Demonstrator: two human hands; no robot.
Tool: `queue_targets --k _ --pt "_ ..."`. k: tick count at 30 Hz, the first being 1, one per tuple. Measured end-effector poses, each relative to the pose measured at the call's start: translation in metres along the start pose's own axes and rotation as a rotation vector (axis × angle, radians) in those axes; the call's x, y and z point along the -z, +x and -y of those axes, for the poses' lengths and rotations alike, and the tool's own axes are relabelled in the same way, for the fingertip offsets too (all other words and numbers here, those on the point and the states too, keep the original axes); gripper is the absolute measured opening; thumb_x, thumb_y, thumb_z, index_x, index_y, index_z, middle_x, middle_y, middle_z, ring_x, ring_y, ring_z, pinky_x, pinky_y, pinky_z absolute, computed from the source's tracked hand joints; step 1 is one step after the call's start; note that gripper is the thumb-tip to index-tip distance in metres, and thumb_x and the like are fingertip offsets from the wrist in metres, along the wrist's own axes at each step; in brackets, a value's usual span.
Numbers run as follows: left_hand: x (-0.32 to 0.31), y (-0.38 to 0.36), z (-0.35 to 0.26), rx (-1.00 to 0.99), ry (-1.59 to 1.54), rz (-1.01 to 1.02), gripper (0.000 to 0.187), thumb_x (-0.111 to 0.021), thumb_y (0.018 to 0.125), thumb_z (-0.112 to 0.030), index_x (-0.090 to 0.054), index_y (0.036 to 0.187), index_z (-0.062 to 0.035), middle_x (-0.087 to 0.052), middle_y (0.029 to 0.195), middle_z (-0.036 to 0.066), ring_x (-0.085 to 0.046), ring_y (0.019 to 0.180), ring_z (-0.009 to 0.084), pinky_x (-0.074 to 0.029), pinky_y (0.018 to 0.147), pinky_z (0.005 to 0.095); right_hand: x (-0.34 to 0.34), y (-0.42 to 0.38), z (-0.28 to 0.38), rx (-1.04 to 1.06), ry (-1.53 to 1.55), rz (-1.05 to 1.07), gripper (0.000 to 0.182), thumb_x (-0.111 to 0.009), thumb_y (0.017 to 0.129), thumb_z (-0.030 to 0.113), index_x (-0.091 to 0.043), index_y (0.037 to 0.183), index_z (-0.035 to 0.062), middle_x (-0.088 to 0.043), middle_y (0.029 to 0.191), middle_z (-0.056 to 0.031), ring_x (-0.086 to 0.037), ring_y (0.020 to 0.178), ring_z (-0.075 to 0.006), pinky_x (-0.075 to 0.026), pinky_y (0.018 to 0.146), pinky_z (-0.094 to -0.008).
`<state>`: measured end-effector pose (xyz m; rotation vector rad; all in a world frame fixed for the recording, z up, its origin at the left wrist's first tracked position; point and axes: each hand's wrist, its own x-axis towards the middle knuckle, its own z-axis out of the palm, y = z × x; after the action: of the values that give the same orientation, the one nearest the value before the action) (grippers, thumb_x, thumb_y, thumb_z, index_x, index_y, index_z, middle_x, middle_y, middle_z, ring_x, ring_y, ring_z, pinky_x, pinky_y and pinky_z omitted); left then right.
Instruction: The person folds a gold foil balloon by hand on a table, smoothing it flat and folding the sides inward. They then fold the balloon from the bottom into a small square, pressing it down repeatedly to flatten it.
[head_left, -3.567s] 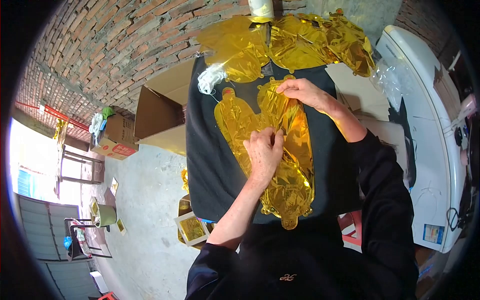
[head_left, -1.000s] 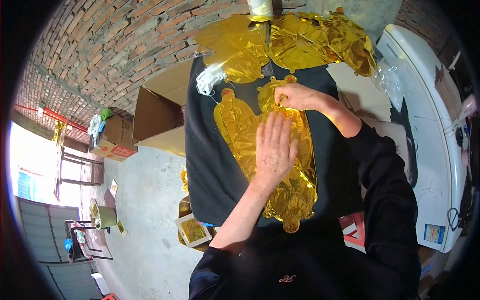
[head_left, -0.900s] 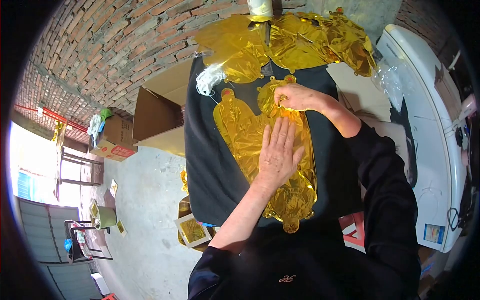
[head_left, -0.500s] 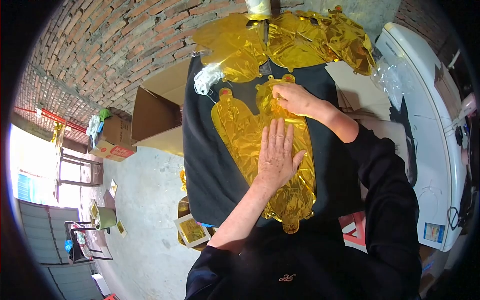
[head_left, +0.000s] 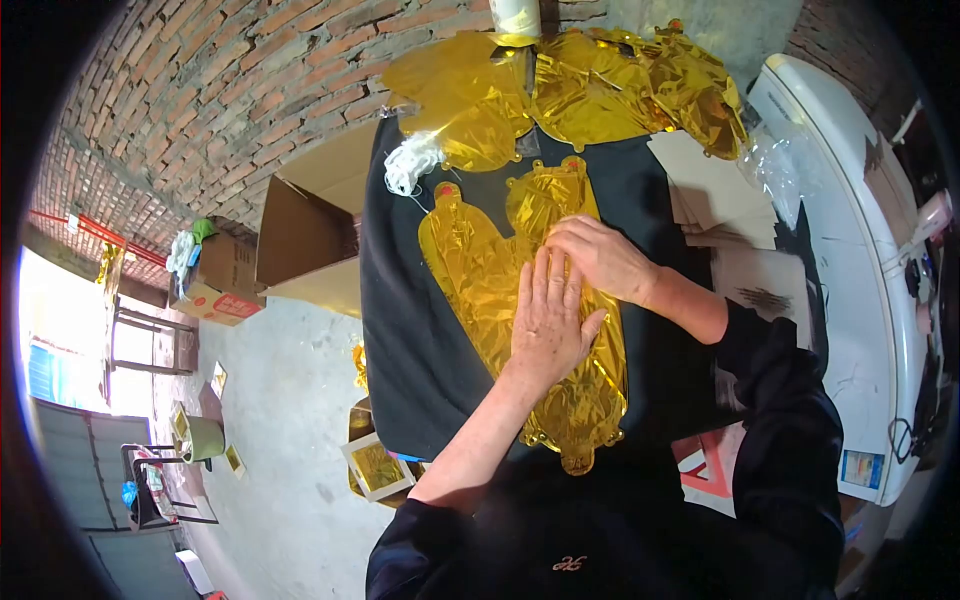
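A flat gold foil balloon (head_left: 470, 255) lies lengthwise on the black cloth (head_left: 405, 340), wrinkled, with small tabs on its edge and a rounded tail at the near end. My left hand (head_left: 548, 330) rests flat on its middle, fingers stretched out. Against the left fingertips, my right hand (head_left: 608, 262) presses on the foil with its fingers curled; their tips are partly hidden. Beyond the balloon's upper left end sits a bundle of white string (head_left: 412, 163). More gold foil balloons (head_left: 600, 90) are heaped along the far edge.
An open cardboard box (head_left: 305, 235) stands left of the cloth. On the right are cardboard sheets (head_left: 710, 185), clear plastic wrap (head_left: 785, 170) and a long white appliance (head_left: 865, 300). A white cylinder (head_left: 516, 17) stands at the back, near the brick wall (head_left: 240, 60).
My right hand has slid down the foil from the balloon's upper end to my left fingertips. My left hand has stayed flat in nearly the same place.
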<state>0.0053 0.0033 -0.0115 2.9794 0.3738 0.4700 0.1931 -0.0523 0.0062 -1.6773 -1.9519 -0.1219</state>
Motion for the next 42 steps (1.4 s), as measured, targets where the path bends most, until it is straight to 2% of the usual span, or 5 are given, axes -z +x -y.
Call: queue_targets --k 11,14,23,35,42 --pt "0.003 -0.001 -0.001 0.009 0.023 0.009 0.081 -0.049 0.107 -0.055 -0.039 0.162 0.0035 -0.032 0.169 0.028 -0.023 0.161 0.0434 -0.015 0.132 0.0558 0.003 0.017 -0.026 -0.126 -0.096 -0.005 0.036 -0.062 0.095 0.001 -0.063 0.131 -0.0013 -0.066 0.131 -0.0184 -0.061 0.127 -0.0378 -0.051 0.109 -0.0436" --pt "-0.001 -0.001 0.000 0.013 0.027 0.014 0.081 -0.047 0.107 -0.056 -0.040 0.162 0.0029 -0.032 0.170 0.027 -0.023 0.161 0.0434 -0.014 0.132 0.0560 0.014 0.020 0.004 -0.285 0.227 -0.202 0.033 -0.057 0.103 0.003 -0.063 0.135 -0.0002 -0.066 0.133 -0.0202 -0.062 0.127 -0.0396 -0.052 0.106 -0.0438" --pt "-0.008 -0.003 0.006 -0.025 -0.043 -0.037 0.071 -0.049 0.106 -0.041 -0.041 0.159 0.0047 -0.037 0.166 0.030 -0.026 0.158 0.0474 -0.016 0.132 0.0581 -0.015 0.000 0.057 -0.504 0.444 -0.092 0.055 -0.042 0.113 0.037 -0.042 0.158 0.0039 -0.049 0.158 -0.0238 -0.045 0.148 -0.0406 -0.036 0.123 -0.0460" --pt "0.002 0.004 0.016 0.016 -0.153 -0.241 0.062 -0.063 0.100 -0.022 -0.047 0.154 0.0043 -0.045 0.160 0.028 -0.035 0.154 0.0462 -0.024 0.129 0.0567 -0.029 -0.003 0.047 -0.521 0.460 -0.198 0.051 -0.046 0.113 0.029 -0.044 0.156 0.0014 -0.055 0.155 -0.0229 -0.051 0.144 -0.0386 -0.040 0.121 -0.0459" --pt "0.044 -0.026 0.088 0.440 -0.131 -0.469 0.065 -0.076 0.093 -0.024 -0.053 0.146 0.0049 -0.057 0.145 0.027 -0.053 0.132 0.0457 -0.044 0.113 0.0540 -0.030 -0.002 0.051 -0.487 0.335 -0.155 0.050 -0.052 0.107 0.015 -0.041 0.154 0.0037 -0.058 0.147 -0.0229 -0.054 0.139 -0.0409 -0.042 0.118 -0.0473"
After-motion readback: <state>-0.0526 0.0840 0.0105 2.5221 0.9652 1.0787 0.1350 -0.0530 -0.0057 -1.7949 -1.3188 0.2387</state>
